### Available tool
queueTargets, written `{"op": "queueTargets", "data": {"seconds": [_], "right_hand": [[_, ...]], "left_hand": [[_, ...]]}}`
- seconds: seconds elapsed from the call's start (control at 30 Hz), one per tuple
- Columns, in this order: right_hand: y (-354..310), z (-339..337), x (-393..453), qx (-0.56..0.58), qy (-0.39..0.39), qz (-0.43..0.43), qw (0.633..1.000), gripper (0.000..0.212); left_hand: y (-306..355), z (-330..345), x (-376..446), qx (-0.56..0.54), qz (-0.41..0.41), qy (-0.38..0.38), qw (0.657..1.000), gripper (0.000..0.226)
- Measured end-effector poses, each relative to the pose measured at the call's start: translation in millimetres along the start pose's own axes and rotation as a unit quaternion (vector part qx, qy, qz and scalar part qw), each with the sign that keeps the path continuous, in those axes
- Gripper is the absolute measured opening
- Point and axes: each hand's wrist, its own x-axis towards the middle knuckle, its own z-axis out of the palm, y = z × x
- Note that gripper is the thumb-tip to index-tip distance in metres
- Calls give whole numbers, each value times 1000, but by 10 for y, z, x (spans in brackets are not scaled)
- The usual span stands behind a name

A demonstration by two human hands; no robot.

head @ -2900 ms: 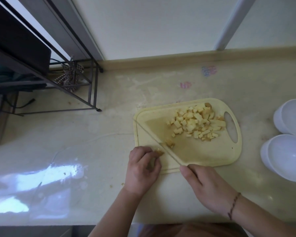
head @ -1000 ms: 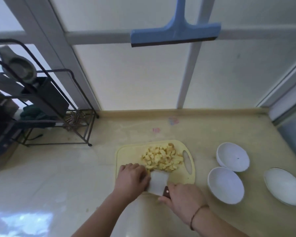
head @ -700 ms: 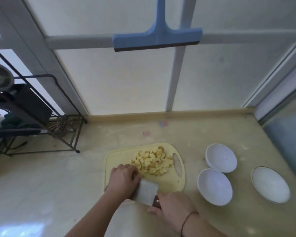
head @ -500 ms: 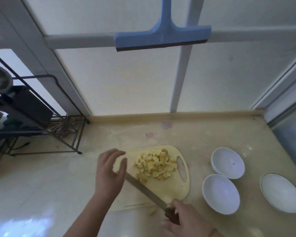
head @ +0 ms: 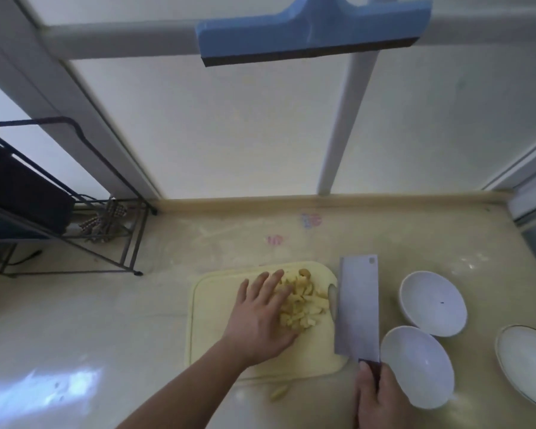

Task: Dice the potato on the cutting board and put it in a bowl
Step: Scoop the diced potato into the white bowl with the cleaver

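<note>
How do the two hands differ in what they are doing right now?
The left hand lies flat with straight fingers against the diced potato on the cutting board; the right hand curls round the cleaver handle. The left is over the board, the right off it near a white bowl. Both are bare.

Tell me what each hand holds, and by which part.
Right hand grips the cleaver by its handle. Left hand holds nothing, flat against the diced potato.

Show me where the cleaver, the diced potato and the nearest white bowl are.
cleaver (head: 358, 308), head view, middle of the flat blade.
diced potato (head: 304, 305), head view, centre of the pile.
nearest white bowl (head: 416, 365), head view, inner wall.
</note>
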Motion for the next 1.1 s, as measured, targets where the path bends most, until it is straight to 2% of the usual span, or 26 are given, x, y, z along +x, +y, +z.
{"op": "queueTargets", "data": {"seconds": [0.07,0.2,0.4,0.5,0.73,0.87,0.97,1.0,1.07,1.1], "right_hand": [[-48,9,6,-23,18,-13,999,94],[-110,-5,46,-24,20,-34,999,88],[23,129,-24,0,5,-11,1000,90],[12,122,-20,40,-16,4,999,80],[164,164,-84,74,-58,35,995,93],[45,113,-33,39,-27,20,999,62],[-28,107,-32,63,-35,63,995,72],[-27,109,-29,63,-36,67,995,63],[-47,105,-24,60,-32,86,994,29],[-44,99,-21,70,-38,92,993,23]], "left_hand": [[4,7,84,14,-9,-24,1000,86],[-48,25,150,7,-10,-22,1000,89],[-104,113,148,-9,11,-9,1000,95],[-115,146,162,-13,18,4,1000,96],[-122,170,153,-21,23,19,999,95],[-125,182,143,-18,24,21,999,95],[-130,188,146,-21,26,19,999,95],[-132,190,147,-22,28,20,999,96],[-136,189,152,-23,35,19,999,97],[-138,191,160,-23,37,16,999,97]]}}
